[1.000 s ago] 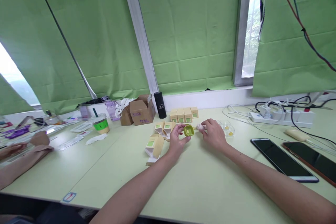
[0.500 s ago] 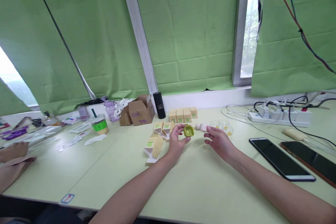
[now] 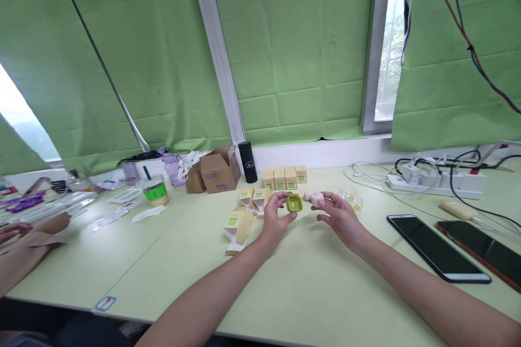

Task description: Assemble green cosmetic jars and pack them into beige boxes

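My left hand (image 3: 273,218) pinches a small olive-green open case (image 3: 293,203) between thumb and fingers, just above the pale green table (image 3: 317,282). My right hand (image 3: 341,218) is just right of it, palm turned up. Its fingertips are closed on a small whitish piece (image 3: 314,198) beside the green case. Several small tan boxes with green labels (image 3: 285,178) stand in a row behind my hands. Two opened boxes (image 3: 253,198) lie by my left hand, and another (image 3: 238,226) lies nearer to me.
Two clear little cups with yellow bits (image 3: 352,199) sit right of my right hand. Brown cartons (image 3: 215,173), a black cylinder (image 3: 247,161) and a green-banded cup (image 3: 155,192) stand at the back left. Two phones (image 3: 438,247) and a power strip (image 3: 435,182) lie right. Another person's hands (image 3: 44,226) rest far left.
My right hand left the whitish piece on the table, drew back with fingers apart, then reached forward and closed its fingertips on it again. My left hand kept the green case nearly still.
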A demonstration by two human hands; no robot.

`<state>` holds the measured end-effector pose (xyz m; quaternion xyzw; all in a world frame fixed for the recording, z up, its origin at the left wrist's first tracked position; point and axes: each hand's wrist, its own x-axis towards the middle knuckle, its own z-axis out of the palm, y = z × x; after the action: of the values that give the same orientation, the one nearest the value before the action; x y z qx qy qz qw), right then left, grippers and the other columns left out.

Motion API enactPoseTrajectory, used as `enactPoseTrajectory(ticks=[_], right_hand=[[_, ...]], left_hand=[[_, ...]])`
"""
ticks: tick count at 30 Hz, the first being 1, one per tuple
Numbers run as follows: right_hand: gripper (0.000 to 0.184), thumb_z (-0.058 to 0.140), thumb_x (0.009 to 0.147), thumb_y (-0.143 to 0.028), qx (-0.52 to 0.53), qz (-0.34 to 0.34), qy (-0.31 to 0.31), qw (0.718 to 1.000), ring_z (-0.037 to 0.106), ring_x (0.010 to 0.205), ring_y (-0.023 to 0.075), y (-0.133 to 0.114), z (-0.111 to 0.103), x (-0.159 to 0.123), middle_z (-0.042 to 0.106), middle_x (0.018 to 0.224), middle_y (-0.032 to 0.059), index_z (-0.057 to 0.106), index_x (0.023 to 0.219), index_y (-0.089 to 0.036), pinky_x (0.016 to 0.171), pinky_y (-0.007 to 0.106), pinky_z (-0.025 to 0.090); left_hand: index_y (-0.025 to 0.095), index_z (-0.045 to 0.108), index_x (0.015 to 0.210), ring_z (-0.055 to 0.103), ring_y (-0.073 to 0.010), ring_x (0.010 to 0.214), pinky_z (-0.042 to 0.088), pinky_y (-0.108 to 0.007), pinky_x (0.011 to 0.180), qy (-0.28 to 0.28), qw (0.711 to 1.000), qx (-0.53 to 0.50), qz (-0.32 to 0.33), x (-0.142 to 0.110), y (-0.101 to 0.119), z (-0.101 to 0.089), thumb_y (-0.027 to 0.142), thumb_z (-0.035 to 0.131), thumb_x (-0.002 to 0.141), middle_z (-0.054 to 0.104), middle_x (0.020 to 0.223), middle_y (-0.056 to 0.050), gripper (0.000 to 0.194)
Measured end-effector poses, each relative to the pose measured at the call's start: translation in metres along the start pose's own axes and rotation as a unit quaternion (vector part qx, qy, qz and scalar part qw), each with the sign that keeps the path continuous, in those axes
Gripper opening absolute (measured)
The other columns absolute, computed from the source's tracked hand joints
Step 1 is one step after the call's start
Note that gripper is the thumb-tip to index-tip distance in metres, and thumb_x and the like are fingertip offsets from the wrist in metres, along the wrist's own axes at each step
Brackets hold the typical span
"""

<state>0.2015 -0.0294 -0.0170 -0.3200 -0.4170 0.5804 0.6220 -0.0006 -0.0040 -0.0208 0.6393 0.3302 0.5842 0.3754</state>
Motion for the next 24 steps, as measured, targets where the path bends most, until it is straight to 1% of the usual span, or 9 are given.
enactPoseTrajectory(ticks=[7, 13, 16, 20, 24], right_hand=[[0.05, 0.096, 0.062, -0.042, 0.008, -0.018, -0.016, 1.0, 0.069, 0.094, 0.0243, -0.0013, 0.0047, -0.0031, 0.072, 0.105, 0.0049, 0.067, 0.1, -0.025, 0.08, 0.039, 0.055], [0.052, 0.097, 0.056, -0.041, -0.004, -0.033, -0.007, 0.999, 0.071, 0.089, 0.0238, -0.0029, 0.0084, -0.0035, 0.069, 0.102, 0.0033, 0.066, 0.094, -0.025, 0.083, 0.042, 0.056], [0.051, 0.097, 0.055, -0.039, -0.019, -0.036, 0.002, 0.999, 0.068, 0.081, 0.0199, -0.0015, 0.0072, -0.0026, 0.068, 0.097, 0.0025, 0.068, 0.094, -0.024, 0.077, 0.038, 0.056], [0.05, 0.096, 0.055, -0.04, -0.045, -0.039, 0.011, 0.998, 0.061, 0.072, 0.0165, 0.0012, 0.0041, -0.0001, 0.069, 0.093, 0.0032, 0.07, 0.095, -0.023, 0.063, 0.032, 0.051], [0.049, 0.095, 0.057, -0.041, -0.062, -0.013, 0.019, 0.998, 0.057, 0.069, 0.0154, 0.0015, 0.0015, 0.0019, 0.071, 0.092, 0.0051, 0.074, 0.095, -0.021, 0.057, 0.029, 0.046]], left_hand=[[0.022, 0.061, 0.111, 0.066, -0.0272, 0.115, 0.041, -0.037, 0.095, 0.002, 1.0, 0.01, -0.002, 0.0, 0.0002, 0.0002, 0.015, 0.079, 0.068, 0.072, 0.118, -0.008, 0.048], [0.022, 0.061, 0.11, 0.066, -0.0274, 0.115, 0.042, -0.037, 0.095, 0.004, 1.0, 0.019, -0.001, 0.0003, -0.0006, 0.0001, 0.015, 0.079, 0.067, 0.072, 0.118, -0.008, 0.048], [0.022, 0.062, 0.11, 0.066, -0.0276, 0.115, 0.042, -0.037, 0.095, 0.002, 1.0, 0.021, -0.004, 0.0005, -0.0002, 0.0003, 0.014, 0.079, 0.067, 0.072, 0.119, -0.009, 0.047], [0.022, 0.062, 0.109, 0.066, -0.0274, 0.114, 0.041, -0.037, 0.095, 0.007, 1.0, 0.021, -0.006, -0.0002, 0.0009, 0.0009, 0.012, 0.079, 0.066, 0.071, 0.118, -0.008, 0.047], [0.022, 0.062, 0.11, 0.066, -0.0269, 0.114, 0.041, -0.037, 0.095, 0.009, 0.999, 0.03, -0.009, -0.0015, 0.0019, 0.0013, 0.011, 0.079, 0.068, 0.07, 0.119, -0.008, 0.047]])
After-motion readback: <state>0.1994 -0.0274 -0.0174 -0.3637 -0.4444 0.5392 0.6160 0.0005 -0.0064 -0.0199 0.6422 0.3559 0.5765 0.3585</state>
